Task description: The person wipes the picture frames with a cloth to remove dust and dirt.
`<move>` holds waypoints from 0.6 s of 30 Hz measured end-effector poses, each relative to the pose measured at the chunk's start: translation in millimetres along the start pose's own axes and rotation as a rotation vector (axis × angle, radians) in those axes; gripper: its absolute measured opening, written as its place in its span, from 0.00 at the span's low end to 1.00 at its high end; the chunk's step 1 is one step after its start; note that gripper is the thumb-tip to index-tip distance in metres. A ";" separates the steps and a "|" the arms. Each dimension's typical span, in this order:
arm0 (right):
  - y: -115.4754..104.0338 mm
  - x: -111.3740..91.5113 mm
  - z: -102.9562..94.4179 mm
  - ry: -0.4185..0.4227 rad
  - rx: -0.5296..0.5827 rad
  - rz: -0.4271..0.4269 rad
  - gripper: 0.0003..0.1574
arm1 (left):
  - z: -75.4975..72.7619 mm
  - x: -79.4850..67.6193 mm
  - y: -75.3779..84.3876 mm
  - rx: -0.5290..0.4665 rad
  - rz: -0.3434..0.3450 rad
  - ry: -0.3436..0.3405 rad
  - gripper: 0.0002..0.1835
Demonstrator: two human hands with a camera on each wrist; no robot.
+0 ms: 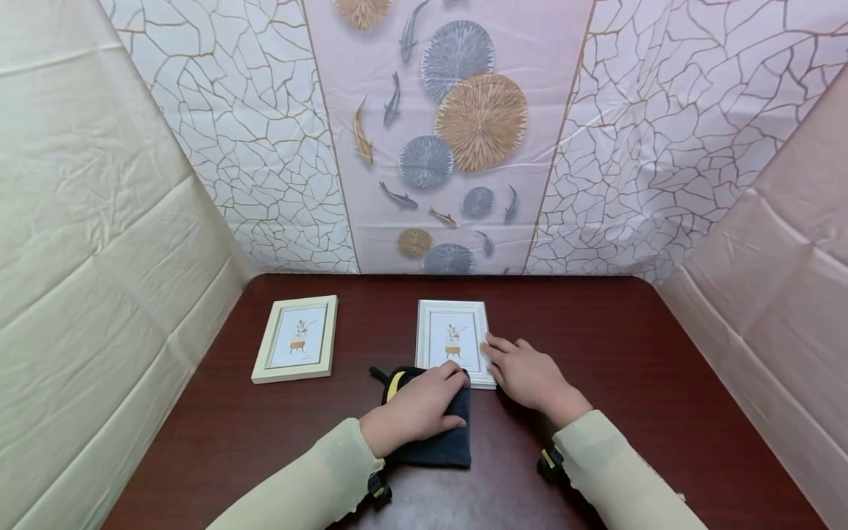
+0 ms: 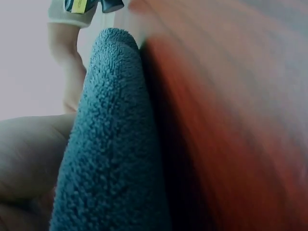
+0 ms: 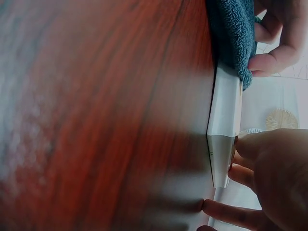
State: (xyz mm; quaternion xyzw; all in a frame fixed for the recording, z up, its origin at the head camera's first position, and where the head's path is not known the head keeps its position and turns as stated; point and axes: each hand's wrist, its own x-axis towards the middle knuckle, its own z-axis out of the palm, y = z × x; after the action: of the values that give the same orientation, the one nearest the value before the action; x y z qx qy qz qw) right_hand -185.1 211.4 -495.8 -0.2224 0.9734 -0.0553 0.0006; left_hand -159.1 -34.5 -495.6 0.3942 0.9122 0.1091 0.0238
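Note:
My left hand (image 1: 424, 405) grips a folded dark blue-grey cloth (image 1: 453, 450) with a black and yellow edge. Its fingers bend over the far side of the cloth, which overlaps the lower left part of a white picture frame (image 1: 457, 305). The frame lies flat, its potted-plant print facing up. Terry texture shows on the cloth (image 2: 113, 130) in the left wrist view. My right hand (image 1: 530, 375) rests against the frame's right side with loosely spread fingers. From the right wrist, fingertips touch the frame's edge (image 3: 224, 154) near one corner, and one finger reaches the table.
A second, cream picture frame (image 1: 291, 374) with a similar print lies on the left of the dark red wooden table (image 1: 596, 316). Patterned fabric (image 1: 430, 110) hangs behind the table, and pale cloth walls (image 1: 86, 258) enclose both sides.

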 end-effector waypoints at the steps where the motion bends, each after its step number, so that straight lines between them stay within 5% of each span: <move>1: 0.2 0.0 -0.2 0.001 0.001 -0.001 0.31 | -0.4 0.0 2.1 -0.003 0.003 0.003 0.29; 18: 0.4 -1.4 2.0 0.000 0.003 -0.002 0.32 | 9.5 9.1 33.7 0.001 0.053 -0.086 0.27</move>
State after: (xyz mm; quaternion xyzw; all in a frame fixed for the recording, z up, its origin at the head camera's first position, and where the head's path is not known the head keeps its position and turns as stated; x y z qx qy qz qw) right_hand -184.0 212.1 -497.8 -0.2234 0.9731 -0.0569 0.0008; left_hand -140.1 -3.8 -497.1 0.4226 0.8996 0.0922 0.0599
